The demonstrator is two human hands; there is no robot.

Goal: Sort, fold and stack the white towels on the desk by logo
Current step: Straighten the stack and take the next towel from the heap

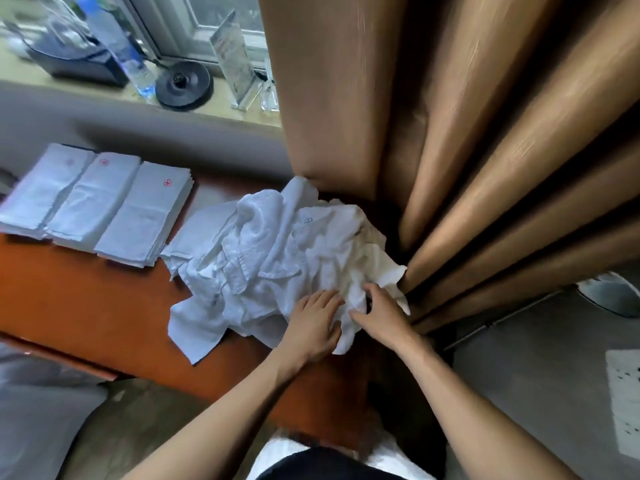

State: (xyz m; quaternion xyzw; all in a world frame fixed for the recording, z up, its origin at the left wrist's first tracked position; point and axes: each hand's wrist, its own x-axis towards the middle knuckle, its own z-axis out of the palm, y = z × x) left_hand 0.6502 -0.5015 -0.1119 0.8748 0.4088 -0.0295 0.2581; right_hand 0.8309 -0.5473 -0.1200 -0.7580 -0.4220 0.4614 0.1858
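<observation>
Currently the sorting step looks to be in hand: both hands are working the loose pile of unfolded white towels (277, 258), which is lying on the right part of the orange-brown desk (86, 299) against the tan curtain (450, 133). The left hand (313, 318) is lying flat and wide on the pile's near edge, fingers straight. The right hand (379, 313) is spreading over the cloth just beside it, fingers bent; cannot tell if it is pinching anything. One towel is showing a blue logo (308, 221). Three folded stacks with red logos (93, 202) are sitting at left, well apart from the hands. The next move is probably calling for pulling a single towel free and reading its logo. On the windowsill a dark tray (79, 64) is holding blurred items, with a water bottle (117, 50) beside it, contents unclear.
</observation>
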